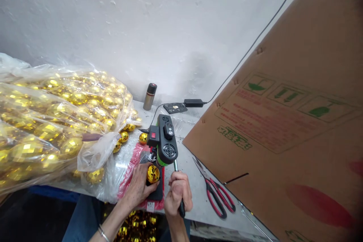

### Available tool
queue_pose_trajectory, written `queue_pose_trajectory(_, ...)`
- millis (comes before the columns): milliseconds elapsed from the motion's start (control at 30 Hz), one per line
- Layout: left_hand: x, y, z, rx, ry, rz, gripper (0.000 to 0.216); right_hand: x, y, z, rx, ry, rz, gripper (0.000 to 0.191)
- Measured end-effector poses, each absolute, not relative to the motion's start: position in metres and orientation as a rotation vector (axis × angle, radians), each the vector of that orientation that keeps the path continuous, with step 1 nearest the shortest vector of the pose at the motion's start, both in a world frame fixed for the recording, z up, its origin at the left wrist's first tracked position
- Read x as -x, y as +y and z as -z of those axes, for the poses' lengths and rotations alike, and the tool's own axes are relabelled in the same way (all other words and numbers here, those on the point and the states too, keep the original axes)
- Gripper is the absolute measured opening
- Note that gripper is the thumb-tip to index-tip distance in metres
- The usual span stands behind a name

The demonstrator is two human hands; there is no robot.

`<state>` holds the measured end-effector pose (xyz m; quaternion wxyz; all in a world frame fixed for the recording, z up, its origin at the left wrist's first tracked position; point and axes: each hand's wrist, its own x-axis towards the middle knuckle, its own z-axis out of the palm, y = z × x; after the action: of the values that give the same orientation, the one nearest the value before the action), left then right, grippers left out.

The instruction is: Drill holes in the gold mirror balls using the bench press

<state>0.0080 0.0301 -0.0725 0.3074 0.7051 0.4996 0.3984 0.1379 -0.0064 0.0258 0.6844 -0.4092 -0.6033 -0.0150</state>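
Observation:
A small bench drill press point(167, 140), black on top with a red switch, stands on the table in front of me. My left hand point(139, 184) is closed round a shiny gold mirrored ball point(153, 174) on the machine's dark base, just below the drill head. The thumb lies at the ball's near side. My right hand point(178, 193) is wrapped round the black-ended metal lever point(182, 208) at the machine's right side. Whether the drill tip touches the ball is hidden by the head.
A clear bag of gold balls point(62, 121) fills the left side, with several loose balls beside it. Red-handled scissors point(217, 196) lie on the right by a large cardboard box point(283, 113). A bottle point(149, 96), a phone-like slab point(175, 108) and a power adapter point(194, 103) sit behind.

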Motion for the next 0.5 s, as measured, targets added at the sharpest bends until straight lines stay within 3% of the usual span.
queue_pose_trajectory(500,-0.0057,0.0342,0.0710,-1.933,1.294,-1.066,0.055,-0.1411,-0.0016,-0.0246,0.890,-1.434,0.142,0.032)
